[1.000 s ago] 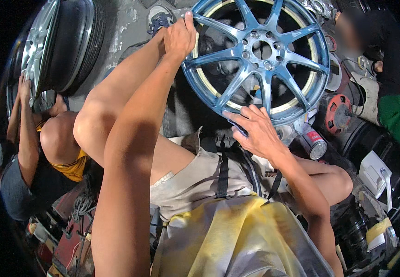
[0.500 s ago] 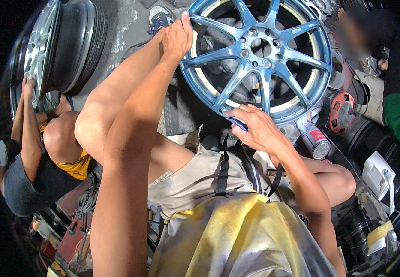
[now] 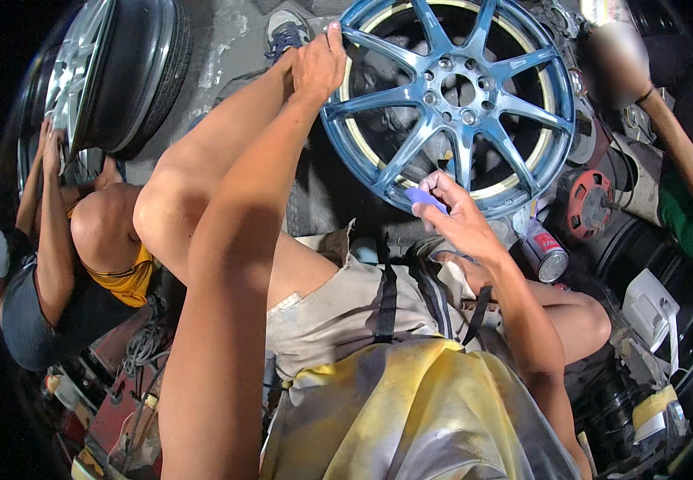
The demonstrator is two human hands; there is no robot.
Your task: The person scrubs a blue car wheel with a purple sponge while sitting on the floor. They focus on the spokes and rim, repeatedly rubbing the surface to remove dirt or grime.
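Note:
A blue multi-spoke alloy wheel (image 3: pixel 417 150) stands in front of me, its face toward me, with bare pale patches along the inner barrel. At its upper left edge my left hand (image 3: pixel 318 66) is closed round the rim. My right hand (image 3: pixel 460 220) is by the lower rim, pinching a folded piece of purple sandpaper (image 3: pixel 426 199) between thumb and fingers. The sandpaper is over the rim's lower lip; whether it touches the metal I cannot tell.
To the left, a co-worker's hands (image 3: pixel 52 144) hold a silver wheel (image 3: pixel 82 56) beside a black tyre (image 3: pixel 172 72). On the right are a drink-sized can (image 3: pixel 546 254), an orange-red disc (image 3: pixel 589 202), a white panel (image 3: pixel 650 302) and another person's forearm (image 3: pixel 686 156).
My right hand has turned and lifted slightly off the lower rim, showing more of the purple sandpaper. My left hand keeps its hold. The person on the right has extended an arm.

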